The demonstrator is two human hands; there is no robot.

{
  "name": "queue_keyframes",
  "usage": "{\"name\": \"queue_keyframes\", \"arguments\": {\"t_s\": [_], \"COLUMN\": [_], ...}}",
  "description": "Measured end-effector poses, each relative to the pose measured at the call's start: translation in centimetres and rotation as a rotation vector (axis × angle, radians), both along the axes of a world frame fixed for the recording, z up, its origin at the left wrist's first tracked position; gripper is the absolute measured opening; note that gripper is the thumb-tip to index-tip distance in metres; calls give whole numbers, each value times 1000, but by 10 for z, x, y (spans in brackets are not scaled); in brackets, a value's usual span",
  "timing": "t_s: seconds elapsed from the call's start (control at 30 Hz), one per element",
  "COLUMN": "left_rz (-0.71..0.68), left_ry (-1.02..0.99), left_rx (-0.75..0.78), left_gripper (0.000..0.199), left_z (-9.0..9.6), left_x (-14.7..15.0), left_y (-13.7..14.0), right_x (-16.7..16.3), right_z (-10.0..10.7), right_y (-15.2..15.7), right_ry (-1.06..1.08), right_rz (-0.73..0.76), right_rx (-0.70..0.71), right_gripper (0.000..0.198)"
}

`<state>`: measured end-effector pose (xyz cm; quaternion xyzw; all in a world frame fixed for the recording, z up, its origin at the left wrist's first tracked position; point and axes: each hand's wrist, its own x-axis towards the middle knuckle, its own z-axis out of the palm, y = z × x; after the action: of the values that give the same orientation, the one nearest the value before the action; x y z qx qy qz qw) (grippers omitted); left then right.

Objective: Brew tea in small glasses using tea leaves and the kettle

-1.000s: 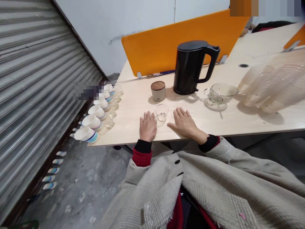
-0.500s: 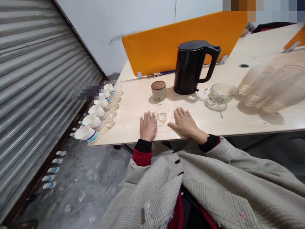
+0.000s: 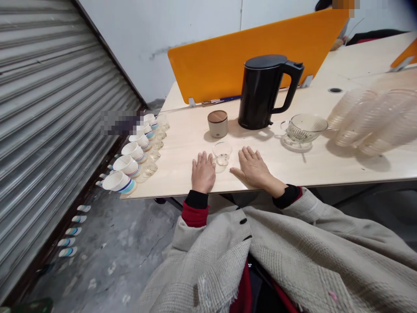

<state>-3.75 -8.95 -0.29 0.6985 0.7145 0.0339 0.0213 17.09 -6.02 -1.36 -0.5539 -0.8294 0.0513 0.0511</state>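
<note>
My left hand [image 3: 203,174] lies flat, palm down, near the front edge of the table [image 3: 176,174]. Its thumb side is close beside a small clear cup [image 3: 222,155]; whether they touch I cannot tell. My right hand [image 3: 254,167] also rests flat to the right of that cup, thumb stretched out toward it. Neither hand holds anything. Behind the cup stands a grey canister [image 3: 218,128] with a wooden lid. A black electric kettle [image 3: 260,95] stands farther back, its handle to the right. A ribbed glass dripper [image 3: 302,130] with a handle sits right of it.
Paper cups [image 3: 125,166] and clear cups [image 3: 150,165] line the table's left end. Stacks of clear plastic cups [image 3: 368,121] lie at the right. An orange divider [image 3: 211,69] stands at the back, with thin tools at its foot. Part of another person shows beyond it.
Both hands stay flat in place. The view has shifted very slightly, and a bit more of the person beyond the divider shows.
</note>
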Motion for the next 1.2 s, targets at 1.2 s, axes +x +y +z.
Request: {"name": "queue_keyframes", "arguments": {"t_s": [1.2], "left_rz": [-9], "left_ry": [-38], "left_rx": [24], "left_gripper": [57], "left_z": [0], "left_x": [0], "left_y": [-2], "right_x": [-1], "right_z": [2], "right_y": [-1], "right_ry": [-14], "right_rz": [11], "right_rx": [19], "right_gripper": [92]}}
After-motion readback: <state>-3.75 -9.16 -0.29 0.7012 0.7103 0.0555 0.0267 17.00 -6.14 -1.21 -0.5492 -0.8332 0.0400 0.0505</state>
